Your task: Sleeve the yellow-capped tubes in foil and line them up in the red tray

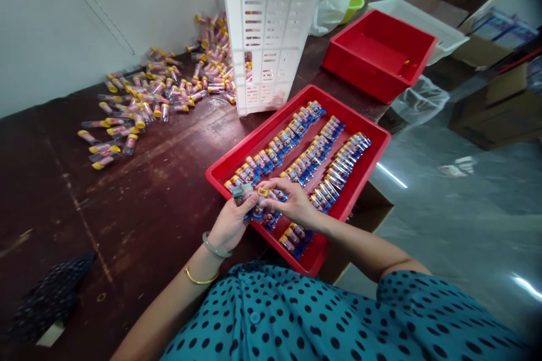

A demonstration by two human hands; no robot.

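Observation:
My left hand [231, 223], with a jade-coloured bangle and a gold bracelet at the wrist, is closed on a clear, greenish plastic piece [242, 192] whose exact kind is hard to make out. Close beside it, my right hand [294, 203] pinches a small yellow-capped tube [263, 192]. Both hands are over the near left side of a shallow red tray [353, 192]. Inside that tray lie rows of small yellow-topped tubes [305, 163] with blue lower parts. Fingers partly hide the held pieces.
Loose clear tubes with yellow caps and pink contents [165, 87] are heaped by the wall. A white slotted crate [271, 28] stands behind the tray. Farther right are an upper red bin [372, 48] and cardboard boxes [499, 107]. Dark cloth [51, 293] lies lower left on the table [156, 225].

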